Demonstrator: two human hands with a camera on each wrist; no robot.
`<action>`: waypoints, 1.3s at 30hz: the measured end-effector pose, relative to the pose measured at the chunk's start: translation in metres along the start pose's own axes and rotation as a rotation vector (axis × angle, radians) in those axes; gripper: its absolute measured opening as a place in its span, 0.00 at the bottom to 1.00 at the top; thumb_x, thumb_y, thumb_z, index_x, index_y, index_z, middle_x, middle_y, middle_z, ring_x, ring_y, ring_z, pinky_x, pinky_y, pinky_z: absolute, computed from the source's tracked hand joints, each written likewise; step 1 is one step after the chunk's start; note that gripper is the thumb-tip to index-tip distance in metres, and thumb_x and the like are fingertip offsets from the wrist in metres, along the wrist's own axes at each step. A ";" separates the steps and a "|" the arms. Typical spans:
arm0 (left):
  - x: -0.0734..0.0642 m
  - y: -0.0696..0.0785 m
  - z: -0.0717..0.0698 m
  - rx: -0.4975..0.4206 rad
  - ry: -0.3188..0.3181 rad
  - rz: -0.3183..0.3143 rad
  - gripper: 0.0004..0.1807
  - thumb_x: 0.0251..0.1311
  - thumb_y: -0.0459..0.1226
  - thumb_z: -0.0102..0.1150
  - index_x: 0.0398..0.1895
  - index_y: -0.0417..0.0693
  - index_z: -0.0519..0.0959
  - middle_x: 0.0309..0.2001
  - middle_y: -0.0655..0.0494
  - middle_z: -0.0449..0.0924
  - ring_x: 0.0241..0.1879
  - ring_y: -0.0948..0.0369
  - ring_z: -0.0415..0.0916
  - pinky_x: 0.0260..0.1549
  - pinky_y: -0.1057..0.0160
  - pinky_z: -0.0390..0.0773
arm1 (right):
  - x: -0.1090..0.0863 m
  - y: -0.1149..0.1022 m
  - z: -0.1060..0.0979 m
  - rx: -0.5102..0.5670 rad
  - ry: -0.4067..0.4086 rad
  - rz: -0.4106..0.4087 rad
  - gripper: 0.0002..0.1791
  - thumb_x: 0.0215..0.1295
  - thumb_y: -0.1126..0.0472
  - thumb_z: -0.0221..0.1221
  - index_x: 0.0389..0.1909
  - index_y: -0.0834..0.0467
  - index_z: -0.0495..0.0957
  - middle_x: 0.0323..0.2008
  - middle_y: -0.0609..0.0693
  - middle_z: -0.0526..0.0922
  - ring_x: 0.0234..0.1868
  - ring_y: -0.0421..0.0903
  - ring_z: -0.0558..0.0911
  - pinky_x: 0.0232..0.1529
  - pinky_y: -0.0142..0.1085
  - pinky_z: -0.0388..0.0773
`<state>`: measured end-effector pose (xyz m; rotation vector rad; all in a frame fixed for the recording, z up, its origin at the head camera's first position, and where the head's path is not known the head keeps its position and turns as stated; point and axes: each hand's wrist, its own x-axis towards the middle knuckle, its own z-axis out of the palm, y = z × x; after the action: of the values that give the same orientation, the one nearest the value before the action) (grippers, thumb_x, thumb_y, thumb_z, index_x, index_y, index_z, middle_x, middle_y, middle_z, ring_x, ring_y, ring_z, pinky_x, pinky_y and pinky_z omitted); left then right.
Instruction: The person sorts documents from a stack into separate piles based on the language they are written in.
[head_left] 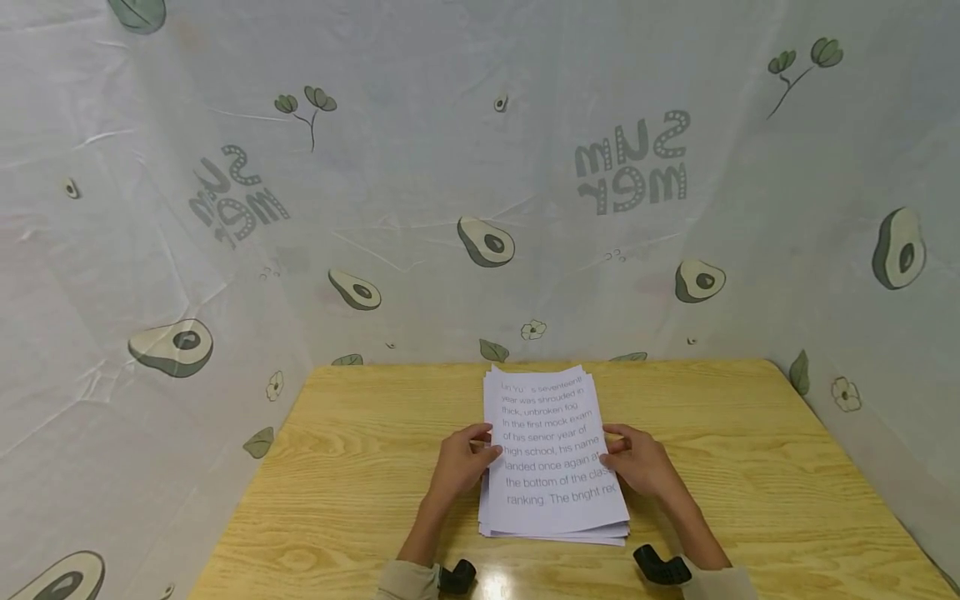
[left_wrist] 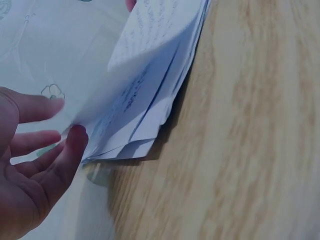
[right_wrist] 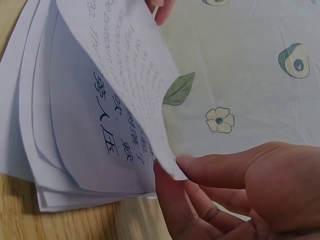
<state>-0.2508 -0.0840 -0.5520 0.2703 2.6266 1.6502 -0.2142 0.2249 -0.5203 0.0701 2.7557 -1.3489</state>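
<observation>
A stack of printed paper [head_left: 551,525] lies on the wooden table, its sheets unevenly lined up. The top sheet [head_left: 551,450] carries large English text and bows up from the pages below. At its left edge my left hand [head_left: 462,458] holds it, fingertips right at the margin in the left wrist view. My right hand [head_left: 641,462] pinches the right edge between thumb and finger, bending it upward in the right wrist view. Beneath it a page with Chinese characters [right_wrist: 107,120] shows.
The yellow wood-grain table [head_left: 360,467] stretches around the stack on both sides. Behind it hangs a pale curtain [head_left: 420,167] printed with avocados, leaves and flowers. Black wrist devices [head_left: 457,577] sit by the sleeve cuffs.
</observation>
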 end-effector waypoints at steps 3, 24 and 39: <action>0.000 -0.001 0.001 -0.008 0.015 0.014 0.28 0.62 0.27 0.71 0.67 0.31 0.79 0.52 0.36 0.86 0.40 0.56 0.87 0.30 0.65 0.86 | 0.000 0.001 0.000 0.015 0.004 -0.013 0.32 0.70 0.67 0.66 0.72 0.71 0.72 0.49 0.64 0.87 0.42 0.51 0.87 0.37 0.38 0.79; 0.003 0.004 0.003 -0.142 0.053 0.007 0.30 0.59 0.21 0.68 0.68 0.31 0.78 0.50 0.36 0.85 0.39 0.56 0.87 0.31 0.65 0.88 | 0.000 0.013 -0.017 0.135 -0.032 -0.001 0.32 0.71 0.67 0.65 0.74 0.69 0.71 0.51 0.66 0.84 0.42 0.49 0.85 0.38 0.37 0.84; 0.011 0.020 0.033 -0.201 0.062 -0.018 0.30 0.59 0.21 0.68 0.68 0.33 0.79 0.50 0.38 0.84 0.37 0.59 0.87 0.31 0.63 0.89 | -0.001 0.032 -0.041 0.155 -0.030 0.024 0.34 0.74 0.67 0.63 0.77 0.70 0.66 0.55 0.69 0.81 0.43 0.49 0.85 0.39 0.37 0.84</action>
<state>-0.2552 -0.0449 -0.5478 0.1908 2.4702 1.9278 -0.2133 0.2766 -0.5201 0.0912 2.6134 -1.5413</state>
